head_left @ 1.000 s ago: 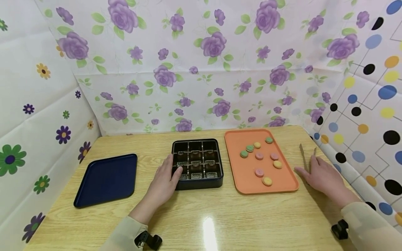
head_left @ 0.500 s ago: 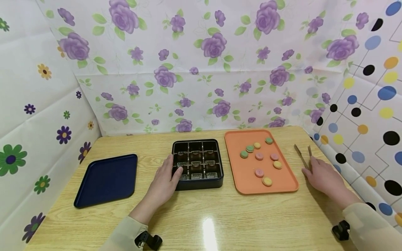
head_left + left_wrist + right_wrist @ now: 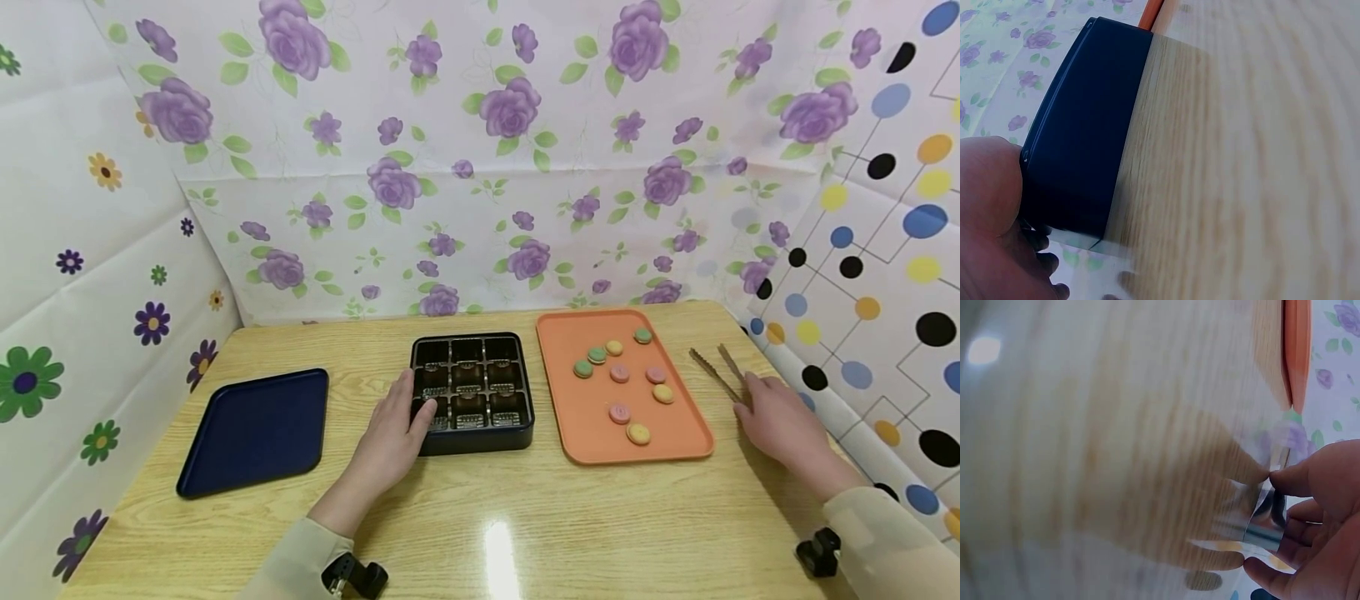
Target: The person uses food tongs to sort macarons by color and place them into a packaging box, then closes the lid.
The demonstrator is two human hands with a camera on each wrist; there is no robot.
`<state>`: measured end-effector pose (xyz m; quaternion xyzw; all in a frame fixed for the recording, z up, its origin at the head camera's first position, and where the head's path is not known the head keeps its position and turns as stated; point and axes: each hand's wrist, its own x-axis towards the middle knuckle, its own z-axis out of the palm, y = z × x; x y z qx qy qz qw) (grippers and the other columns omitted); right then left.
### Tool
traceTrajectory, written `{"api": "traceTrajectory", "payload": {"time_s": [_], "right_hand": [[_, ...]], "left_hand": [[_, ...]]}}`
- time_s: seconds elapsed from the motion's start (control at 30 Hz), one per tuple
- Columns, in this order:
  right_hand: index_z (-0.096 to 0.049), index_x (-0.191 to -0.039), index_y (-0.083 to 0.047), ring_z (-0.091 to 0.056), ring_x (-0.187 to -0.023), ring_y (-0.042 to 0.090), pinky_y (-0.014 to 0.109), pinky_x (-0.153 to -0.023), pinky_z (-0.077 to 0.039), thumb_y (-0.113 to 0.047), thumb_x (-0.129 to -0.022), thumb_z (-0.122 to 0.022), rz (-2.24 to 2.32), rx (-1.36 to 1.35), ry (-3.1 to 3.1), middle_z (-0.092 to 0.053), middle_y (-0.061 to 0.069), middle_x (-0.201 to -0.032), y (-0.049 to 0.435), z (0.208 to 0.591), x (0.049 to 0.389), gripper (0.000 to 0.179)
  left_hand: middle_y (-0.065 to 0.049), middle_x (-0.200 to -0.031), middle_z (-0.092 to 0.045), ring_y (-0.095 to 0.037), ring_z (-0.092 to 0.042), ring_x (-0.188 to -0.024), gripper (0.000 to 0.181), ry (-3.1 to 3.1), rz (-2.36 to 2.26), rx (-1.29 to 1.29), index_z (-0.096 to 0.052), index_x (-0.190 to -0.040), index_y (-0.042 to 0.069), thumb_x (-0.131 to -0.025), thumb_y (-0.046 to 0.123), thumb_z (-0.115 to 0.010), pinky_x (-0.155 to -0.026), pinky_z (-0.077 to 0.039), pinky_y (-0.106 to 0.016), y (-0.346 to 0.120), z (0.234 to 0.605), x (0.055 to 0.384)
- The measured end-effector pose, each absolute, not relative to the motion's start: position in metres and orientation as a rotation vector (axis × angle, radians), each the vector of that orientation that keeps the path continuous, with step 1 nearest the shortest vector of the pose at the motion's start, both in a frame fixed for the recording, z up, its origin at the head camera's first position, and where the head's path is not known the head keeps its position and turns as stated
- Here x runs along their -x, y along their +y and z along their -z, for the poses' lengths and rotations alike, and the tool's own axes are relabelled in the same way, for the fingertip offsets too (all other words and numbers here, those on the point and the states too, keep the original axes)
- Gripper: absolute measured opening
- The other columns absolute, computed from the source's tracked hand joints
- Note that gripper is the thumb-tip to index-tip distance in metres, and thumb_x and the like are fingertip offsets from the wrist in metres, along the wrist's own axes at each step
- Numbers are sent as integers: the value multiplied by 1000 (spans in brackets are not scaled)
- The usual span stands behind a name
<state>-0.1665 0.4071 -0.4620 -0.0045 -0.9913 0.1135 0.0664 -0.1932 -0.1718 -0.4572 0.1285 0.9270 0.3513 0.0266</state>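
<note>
Beside the orange tray (image 3: 581, 425), the right hand (image 3: 782, 423) grips spread tongs (image 3: 716, 376).

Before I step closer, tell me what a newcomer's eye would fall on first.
Probably the orange tray, right of centre, with green, pink and yellow macaron-like sweets scattered on it. Next, the dark nine-compartment box mid-table, the left hand against its left side. At far right, the right hand holds metal tongs.

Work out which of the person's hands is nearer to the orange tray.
Right. The right hand, holding tongs, is just beyond the right edge of the orange tray. The left hand is farther off, past the tray's left edge, touching the dark box.
</note>
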Motion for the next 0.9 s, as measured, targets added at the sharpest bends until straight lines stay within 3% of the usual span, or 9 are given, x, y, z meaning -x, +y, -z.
{"api": "traceTrajectory", "payload": {"time_s": [0.3, 0.9], "right_hand": [[-46, -146, 28, -56, -113, 68, 76, -91, -51, -2, -100, -64, -311, 43, -2950, -52, 52, -129, 411, 466, 169, 58], [-55, -142, 23, -59, -105, 62, 72, -80, -52, 2, -101, -64, -320, 7, -2849, -55, 48, -122, 407, 466, 169, 47]], "left_hand": [[-19, -184, -6, -40, -6, -169, 81, 2873, -1086, -403, -3, -178, 7, -121, 53, -37, -135, -6, -61, -171, 457, 192], [-18, -184, -5, -39, -4, -169, 83, 2854, -1103, -389, -2, -178, 8, -120, 57, -35, -134, -6, -61, -172, 457, 192]]}}
